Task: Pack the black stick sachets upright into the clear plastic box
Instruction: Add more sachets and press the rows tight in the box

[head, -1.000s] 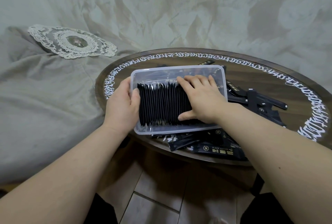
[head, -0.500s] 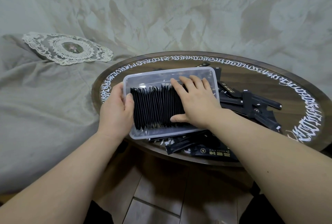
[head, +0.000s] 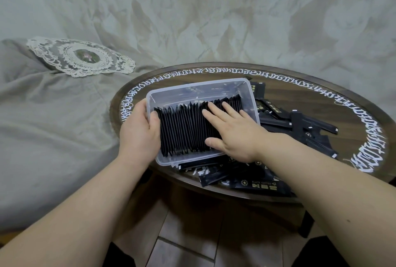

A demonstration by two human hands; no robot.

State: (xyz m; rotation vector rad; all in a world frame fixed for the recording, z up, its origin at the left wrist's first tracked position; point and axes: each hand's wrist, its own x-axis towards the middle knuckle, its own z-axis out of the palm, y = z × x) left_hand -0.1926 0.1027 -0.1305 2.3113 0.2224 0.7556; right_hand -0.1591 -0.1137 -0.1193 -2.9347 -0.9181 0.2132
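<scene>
Fingers [head: 216, 110] of your right hand [head: 235, 136] lay straight and flat across the tops of the black stick sachets [head: 184, 129], pressing on the row, thumb low at its near edge. Your left hand [head: 140, 129] gripped the left end wall of the clear rectangular plastic box [head: 192, 89], thumb hooked over the rim against the first sachet. That row stood upright along the box's near side; the far strip showed bare. Your box sat on the round dark wooden desk [head: 300, 95] with white lettering, loose black sachets [head: 304, 129] scattered to its right and in front. A lace doily [head: 79, 57] lay on grey cloth, well apart.
</scene>
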